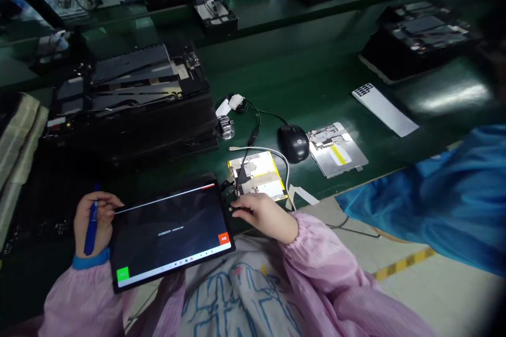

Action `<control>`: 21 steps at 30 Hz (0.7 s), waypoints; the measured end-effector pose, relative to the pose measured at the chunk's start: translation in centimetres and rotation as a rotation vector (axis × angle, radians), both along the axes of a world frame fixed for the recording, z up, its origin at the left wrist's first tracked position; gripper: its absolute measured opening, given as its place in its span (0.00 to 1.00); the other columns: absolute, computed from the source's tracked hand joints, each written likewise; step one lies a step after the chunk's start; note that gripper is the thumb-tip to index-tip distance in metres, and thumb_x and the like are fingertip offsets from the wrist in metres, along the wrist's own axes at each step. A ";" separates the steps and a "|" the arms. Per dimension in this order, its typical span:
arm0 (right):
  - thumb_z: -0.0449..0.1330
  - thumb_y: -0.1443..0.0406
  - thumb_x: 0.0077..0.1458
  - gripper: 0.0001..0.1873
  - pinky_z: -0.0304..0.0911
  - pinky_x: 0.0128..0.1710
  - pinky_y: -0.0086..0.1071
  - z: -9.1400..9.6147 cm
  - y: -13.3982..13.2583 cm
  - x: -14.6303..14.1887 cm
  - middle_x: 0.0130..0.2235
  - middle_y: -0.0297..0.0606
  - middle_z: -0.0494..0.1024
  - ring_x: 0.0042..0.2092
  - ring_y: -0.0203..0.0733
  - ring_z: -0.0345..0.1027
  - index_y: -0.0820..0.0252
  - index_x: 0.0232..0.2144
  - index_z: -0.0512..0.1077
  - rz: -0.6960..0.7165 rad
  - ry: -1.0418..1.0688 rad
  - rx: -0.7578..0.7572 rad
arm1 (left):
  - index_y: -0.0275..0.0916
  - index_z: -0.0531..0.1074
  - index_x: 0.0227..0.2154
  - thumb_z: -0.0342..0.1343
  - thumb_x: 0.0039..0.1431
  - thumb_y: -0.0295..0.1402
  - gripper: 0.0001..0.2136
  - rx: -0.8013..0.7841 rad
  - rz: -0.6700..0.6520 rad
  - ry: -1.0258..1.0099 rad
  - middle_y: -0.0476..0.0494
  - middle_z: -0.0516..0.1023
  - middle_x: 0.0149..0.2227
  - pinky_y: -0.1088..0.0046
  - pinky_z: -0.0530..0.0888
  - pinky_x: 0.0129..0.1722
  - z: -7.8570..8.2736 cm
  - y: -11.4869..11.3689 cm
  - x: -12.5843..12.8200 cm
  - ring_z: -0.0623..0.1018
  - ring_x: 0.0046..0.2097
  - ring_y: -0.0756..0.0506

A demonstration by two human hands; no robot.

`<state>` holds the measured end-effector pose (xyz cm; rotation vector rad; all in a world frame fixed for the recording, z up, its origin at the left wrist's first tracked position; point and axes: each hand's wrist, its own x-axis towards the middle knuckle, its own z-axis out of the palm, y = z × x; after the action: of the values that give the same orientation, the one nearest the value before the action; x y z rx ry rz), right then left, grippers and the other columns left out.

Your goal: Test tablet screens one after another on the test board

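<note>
A black tablet (pixel 169 231) with a lit dark screen rests on my lap against the green bench edge. My left hand (pixel 95 218) is closed round a blue pen (pixel 91 226) and steadies the tablet's left edge. My right hand (pixel 263 213) pinches a small cable plug (pixel 233 209) at the tablet's right edge. The screen shows a green button at lower left and an orange one at lower right.
A stack of black trays with tablets (pixel 134 100) stands behind the tablet. A yellow-taped board (pixel 259 174), black mouse (pixel 294 142), metal plate (pixel 336 150), small tally counter (pixel 225 127) and white strip (pixel 385 110) lie on the green bench (pixel 308 79). Another person's blue sleeve (pixel 443 200) reaches in at right.
</note>
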<state>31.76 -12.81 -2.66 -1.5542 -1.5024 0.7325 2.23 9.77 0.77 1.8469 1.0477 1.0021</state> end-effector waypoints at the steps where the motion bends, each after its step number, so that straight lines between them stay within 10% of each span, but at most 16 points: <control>1: 0.60 0.68 0.56 0.04 0.68 0.36 0.30 0.1 0.2 -0.2 0.33 0.41 0.79 0.35 0.39 0.74 0.61 0.36 0.74 0.014 -0.010 0.014 | 0.39 0.67 0.31 0.66 0.37 0.54 0.26 0.001 0.001 -0.003 0.51 0.74 0.24 0.76 0.71 0.26 0.0 0.0 0.0 0.74 0.26 0.49; 21: 0.57 0.60 0.55 0.09 0.70 0.27 0.29 -1.2 0.3 -0.8 0.29 0.36 0.75 0.27 0.34 0.71 0.59 0.27 0.65 0.041 0.558 -0.194 | 0.38 0.65 0.29 0.65 0.31 0.58 0.31 -0.008 0.057 0.029 0.51 0.73 0.23 0.75 0.70 0.25 0.1 0.1 0.3 0.74 0.24 0.49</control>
<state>30.96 -12.54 -3.82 -1.3056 -1.0712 1.2463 2.56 9.82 0.85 1.8391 1.1255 1.0047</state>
